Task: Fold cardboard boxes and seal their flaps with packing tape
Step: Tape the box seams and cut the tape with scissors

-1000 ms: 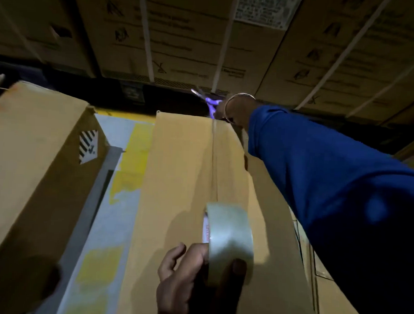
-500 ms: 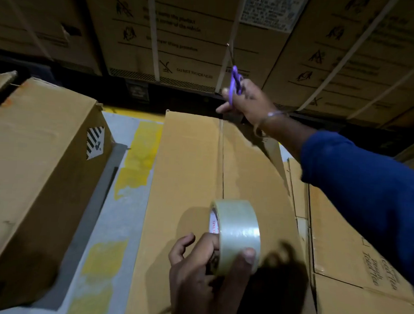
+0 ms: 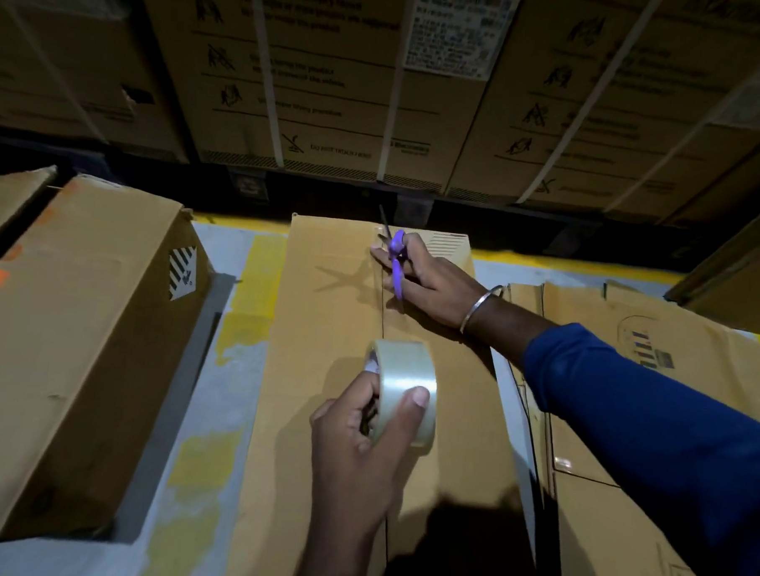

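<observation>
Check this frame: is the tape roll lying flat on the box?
No, the left hand holds the tape roll upright on edge.

— What lies where?
— A long box (image 3: 331,372) runs down the middle of the floor (image 3: 216,411). On it, at the near end, the left hand (image 3: 358,435) holds a tape roll (image 3: 402,389); at the far end the right hand (image 3: 430,285) rests with scissors (image 3: 396,262).
— And either side?
— A second box (image 3: 79,344) to the left, flattened cartons (image 3: 616,428) to the right. Stacked cartons (image 3: 335,77) stand behind them all.
</observation>
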